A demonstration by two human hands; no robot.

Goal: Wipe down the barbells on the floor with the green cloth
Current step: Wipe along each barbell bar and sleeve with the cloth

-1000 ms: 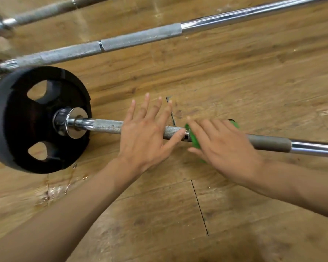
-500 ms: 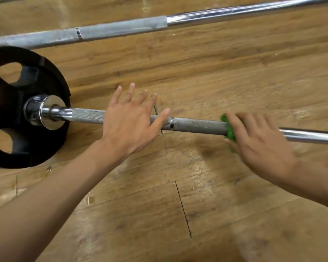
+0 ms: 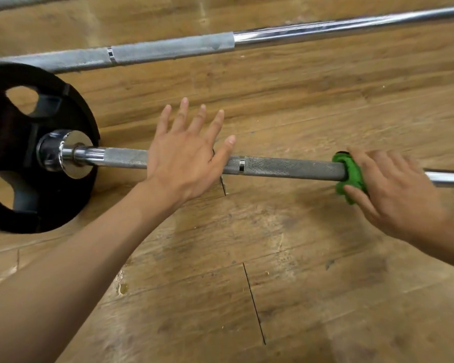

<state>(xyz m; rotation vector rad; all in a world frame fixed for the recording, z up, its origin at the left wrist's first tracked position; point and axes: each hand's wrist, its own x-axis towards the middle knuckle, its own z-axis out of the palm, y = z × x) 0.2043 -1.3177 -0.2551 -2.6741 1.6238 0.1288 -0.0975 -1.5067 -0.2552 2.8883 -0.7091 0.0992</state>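
Wiping: right hand (image 3: 396, 189) is closed around the cloth (image 3: 350, 176), which is wrapped on the near bar (image 3: 286, 167)
Right grip: fingers (image 3: 362, 159) go over the top of the bar and the thumb comes from the near side, so the cloth is pinched against the metal (this hand is a little blurred)
Cloth place: at the right end of the rough grey section, just where the shiny smooth part begins; only a green edge shows beside the hand
Left hand (image 3: 184, 161): laid flat on the near bar, palm down, fingers (image 3: 181, 113) spread and straight, holding nothing
Left hand place: on the rough section, between the plate and a thin bright ring on the bar; it is well apart from the right hand
Plate (image 3: 34, 148): black, with openings in it, standing on its edge at the left end of the near bar, against a chrome collar (image 3: 63, 151)
Far bar (image 3: 173, 48): lies on the floor behind, running from left to upper right, with the same rough grey part and then shiny metal; no hand touches it
Floor (image 3: 273, 258): wooden planks, worn and stained, with a dark seam near the bottom middle
Arms: both bare, coming in from the lower corners
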